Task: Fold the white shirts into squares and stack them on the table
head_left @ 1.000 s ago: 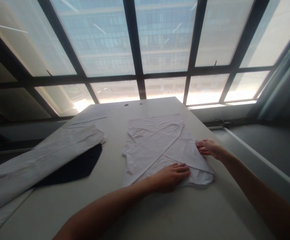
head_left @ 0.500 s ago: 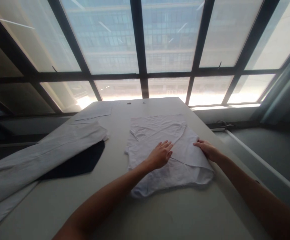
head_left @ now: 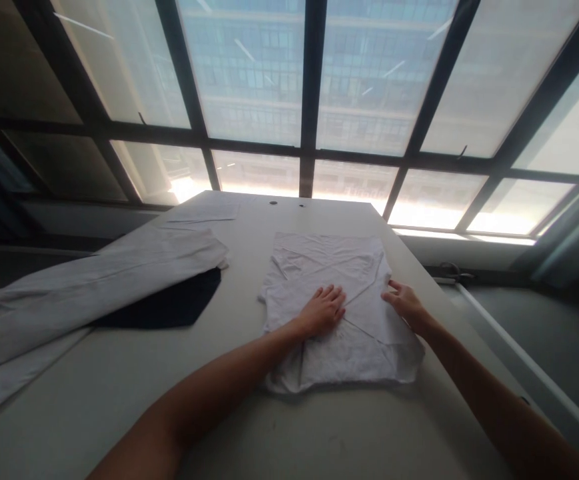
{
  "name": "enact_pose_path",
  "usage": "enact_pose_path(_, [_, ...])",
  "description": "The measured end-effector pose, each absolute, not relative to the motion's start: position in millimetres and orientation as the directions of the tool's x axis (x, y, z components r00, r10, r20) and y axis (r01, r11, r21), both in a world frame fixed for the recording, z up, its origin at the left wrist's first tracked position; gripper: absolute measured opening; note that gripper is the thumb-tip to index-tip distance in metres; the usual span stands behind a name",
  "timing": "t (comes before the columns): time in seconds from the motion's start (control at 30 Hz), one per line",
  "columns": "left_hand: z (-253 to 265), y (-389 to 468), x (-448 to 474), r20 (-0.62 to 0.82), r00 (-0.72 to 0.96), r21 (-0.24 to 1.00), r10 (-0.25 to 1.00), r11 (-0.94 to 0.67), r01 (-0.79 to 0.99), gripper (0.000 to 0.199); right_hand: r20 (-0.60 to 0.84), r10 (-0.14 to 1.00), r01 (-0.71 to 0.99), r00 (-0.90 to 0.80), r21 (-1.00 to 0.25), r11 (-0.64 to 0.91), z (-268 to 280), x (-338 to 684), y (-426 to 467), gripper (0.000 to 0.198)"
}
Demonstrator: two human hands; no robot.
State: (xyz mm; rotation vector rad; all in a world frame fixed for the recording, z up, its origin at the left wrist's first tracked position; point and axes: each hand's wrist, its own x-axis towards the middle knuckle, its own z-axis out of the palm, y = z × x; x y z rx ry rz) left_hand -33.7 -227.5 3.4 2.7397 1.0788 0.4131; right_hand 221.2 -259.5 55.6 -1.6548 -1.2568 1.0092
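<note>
A partly folded white shirt (head_left: 356,360) lies on the white table (head_left: 249,413), with creases and overlapping layers across its top. My left hand (head_left: 322,311) rests flat on the middle of it, fingers stretched out. At the shirt's right edge, my right hand (head_left: 403,304) is closed with thumb and fingers pinching the cloth. Part of the shirt's lower left is hidden behind my left forearm.
Long white cloth (head_left: 119,273) is laid over the table's left side, partly covering a dark navy piece (head_left: 169,307). Paper sheets (head_left: 204,212) lie at the far left. Windows (head_left: 259,173) stand beyond the table, and a white rail (head_left: 514,353) runs along the right.
The shirt's right side has been drawn slightly inward by my right hand and lies straighter. My left hand stays flat on the cloth. The camera view has tilted and shifted.
</note>
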Motion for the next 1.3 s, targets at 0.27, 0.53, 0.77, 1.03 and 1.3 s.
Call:
enact_pose_path(0.27, [6.6,-229.3,-33.5,0.202,0.701,0.250,0.684,-0.728,0.638,0.048,0.077,0.995,0.634,0.063,-0.773,0.020,52.8,180.5,-245.1,0.069])
enact_pose_path(0.53, [5.5,-230.7,-33.1,0.244,0.697,0.228,0.674,-0.738,0.635,0.050,0.058,0.994,0.874,-0.092,-0.473,0.109,38.8,155.8,-245.0,0.069])
enact_pose_path(0.77, [4.2,-230.4,-32.7,0.263,0.698,0.247,0.666,-0.746,0.619,0.044,-0.030,0.982,0.959,-0.185,-0.224,0.174,52.5,132.1,-260.5,0.054])
enact_pose_path(1.03, [7.9,-218.7,-29.2,0.252,0.626,0.489,0.738,-0.655,0.577,0.032,-0.042,0.981,0.969,-0.191,-0.168,0.182,56.6,130.9,-266.0,0.047])
enact_pose_path(1.3, [35.0,-136.9,8.8,-0.207,0.298,0.967,0.932,0.148,0.208,0.033,-0.060,0.983,0.972,-0.176,-0.171,0.164,63.2,134.4,-275.1,0.043])
